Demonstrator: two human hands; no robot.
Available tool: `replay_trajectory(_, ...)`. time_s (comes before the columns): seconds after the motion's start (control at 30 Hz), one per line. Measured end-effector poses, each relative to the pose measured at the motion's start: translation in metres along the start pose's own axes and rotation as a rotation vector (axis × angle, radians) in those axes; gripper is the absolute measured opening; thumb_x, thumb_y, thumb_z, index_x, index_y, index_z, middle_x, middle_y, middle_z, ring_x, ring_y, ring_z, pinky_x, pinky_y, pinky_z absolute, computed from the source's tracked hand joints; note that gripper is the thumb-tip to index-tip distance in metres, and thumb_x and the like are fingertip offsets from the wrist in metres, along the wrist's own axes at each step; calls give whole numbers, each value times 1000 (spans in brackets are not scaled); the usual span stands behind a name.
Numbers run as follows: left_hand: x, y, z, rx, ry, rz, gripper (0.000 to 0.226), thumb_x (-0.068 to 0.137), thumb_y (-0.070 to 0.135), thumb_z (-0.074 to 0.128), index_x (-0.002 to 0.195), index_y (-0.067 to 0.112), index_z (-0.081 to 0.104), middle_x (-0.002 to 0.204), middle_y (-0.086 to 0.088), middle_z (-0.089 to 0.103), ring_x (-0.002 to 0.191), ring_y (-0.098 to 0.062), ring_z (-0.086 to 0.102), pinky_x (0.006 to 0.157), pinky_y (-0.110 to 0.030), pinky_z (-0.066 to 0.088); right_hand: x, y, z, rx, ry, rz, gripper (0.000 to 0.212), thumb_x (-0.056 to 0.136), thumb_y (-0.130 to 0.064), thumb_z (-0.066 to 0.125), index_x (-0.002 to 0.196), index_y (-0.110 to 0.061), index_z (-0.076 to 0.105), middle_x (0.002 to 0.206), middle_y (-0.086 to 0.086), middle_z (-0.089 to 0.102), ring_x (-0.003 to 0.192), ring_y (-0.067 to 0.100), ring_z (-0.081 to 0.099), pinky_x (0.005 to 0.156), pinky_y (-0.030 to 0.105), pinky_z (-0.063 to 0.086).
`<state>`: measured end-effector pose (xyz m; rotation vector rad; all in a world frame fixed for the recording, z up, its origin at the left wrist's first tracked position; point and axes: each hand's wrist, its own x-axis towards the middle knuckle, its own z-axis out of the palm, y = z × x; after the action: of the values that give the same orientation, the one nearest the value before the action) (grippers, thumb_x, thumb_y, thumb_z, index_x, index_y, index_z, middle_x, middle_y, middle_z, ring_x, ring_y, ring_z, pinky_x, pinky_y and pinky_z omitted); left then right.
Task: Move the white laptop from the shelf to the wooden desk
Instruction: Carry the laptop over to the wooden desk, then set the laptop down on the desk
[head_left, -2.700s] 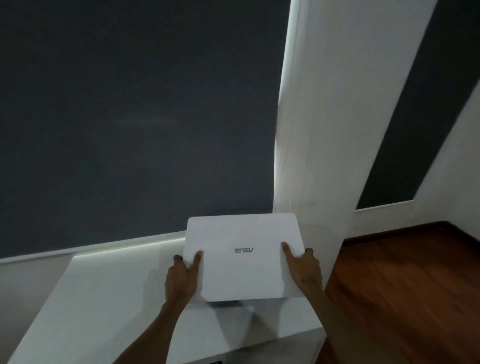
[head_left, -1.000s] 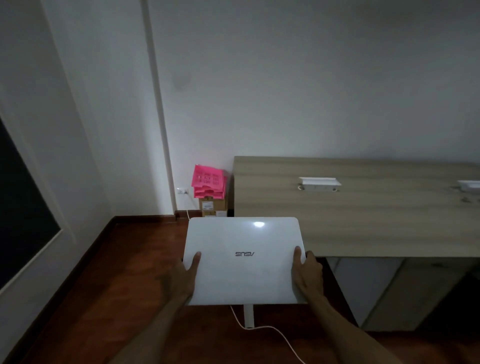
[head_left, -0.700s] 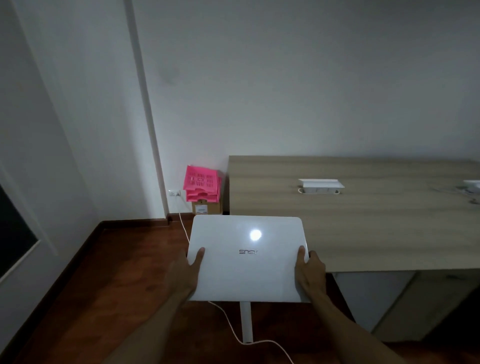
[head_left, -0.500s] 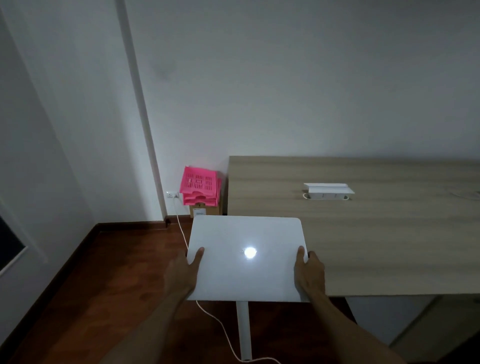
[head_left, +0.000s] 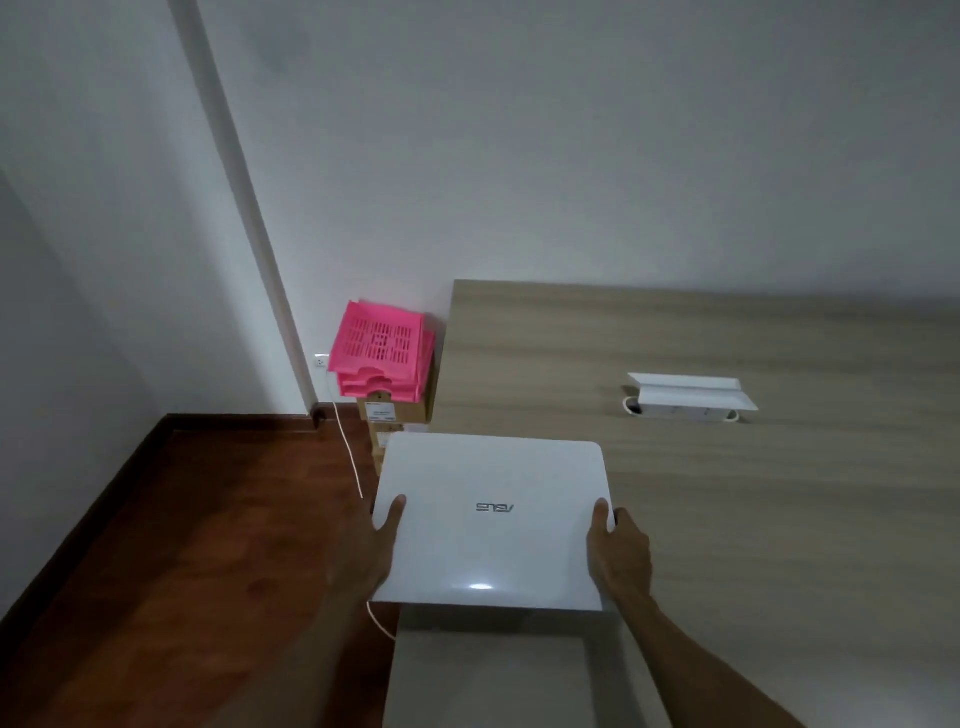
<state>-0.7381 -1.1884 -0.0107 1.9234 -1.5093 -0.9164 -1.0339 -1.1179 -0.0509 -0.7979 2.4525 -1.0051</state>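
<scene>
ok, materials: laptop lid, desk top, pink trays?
Laptop lid: looks like glossy white plastic, given the sharp light glare near its front edge; painted metal can't be ruled out. Desk top: pale wood grain in straight streaks, matte, probably laminate rather than solid wood. Pink trays: moulded plastic, slotted base, saturated uniform colour.

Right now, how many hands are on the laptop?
2. The left hand grips the left edge of the laptop, the right hand grips its right edge. Fingers underneath are hidden.
</scene>
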Motion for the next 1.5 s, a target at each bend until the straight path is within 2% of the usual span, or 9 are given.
replay_trajectory(0.1,27,10,23,-34,-26,-33,61,88,60,50,123,11,55,121,-16,63,93,-23,55,96,-43,43,25,3,17,-12,5,40,76,92,-66,24,123,-7,60,118,16,68,106,38,65,92,47,53)
replay_trajectory(0.4,76,15,86,125,-52,-109,65,92,52,51,133,2,50,134,-23,56,125,-41,51,111,-47,32,94,27,52,-84,-23,65,61,96,-58,30,102,-7,63,101,13,67,93,33,64,82,42,51)
replay_trajectory(0.5,99,-5,108,209,-38,-70,86,82,78,36,138,13,46,136,-18,57,127,-39,51,115,-52,32,110,38,61,-123,-39,75,61,96,-58,29,102,-8,63,101,12,67,93,32,64,82,42,51)
replay_trajectory(0.6,122,-29,129,232,-143,-114,97,71,90,25,133,19,49,126,-16,63,115,-39,58,100,-55,46,121,45,70,-164,-39,89,62,96,-58,29,104,-8,63,103,13,68,94,33,64,84,43,52)
replay_trajectory(0.73,121,-26,142,265,9,-61,94,77,82,29,141,15,45,136,-19,57,126,-41,51,115,-49,31,130,46,76,-278,-17,69,69,95,-62,23,111,-9,64,107,12,68,98,33,66,86,44,52)
replay_trajectory(0.87,119,-5,136,311,45,16,90,81,74,30,128,2,56,115,-28,68,102,-49,64,100,-52,45,142,42,80,-368,-61,29,77,92,-65,13,109,-10,65,102,13,70,92,32,67,85,46,55)
replay_trajectory(1.03,132,-16,140,310,-1,0,89,83,78,27,133,9,52,125,-20,65,111,-42,61,105,-48,42,154,43,82,-430,-123,-27,71,95,-61,14,105,-13,66,100,13,71,91,33,67,84,44,54)
replay_trajectory(1.2,133,-9,139,331,-11,-4,63,93,50,51,136,5,48,126,-23,63,114,-43,59,106,-46,40,159,44,79,-478,-158,-49,70,97,-59,15,108,-12,66,103,14,71,95,35,67,87,45,53)
replay_trajectory(1.5,138,-15,138,357,-111,-38,69,91,60,38,130,5,52,122,-22,64,110,-39,61,99,-45,45,156,46,75,-387,-217,24,56,97,-55,29,109,-8,56,103,15,67,90,33,65,79,41,52)
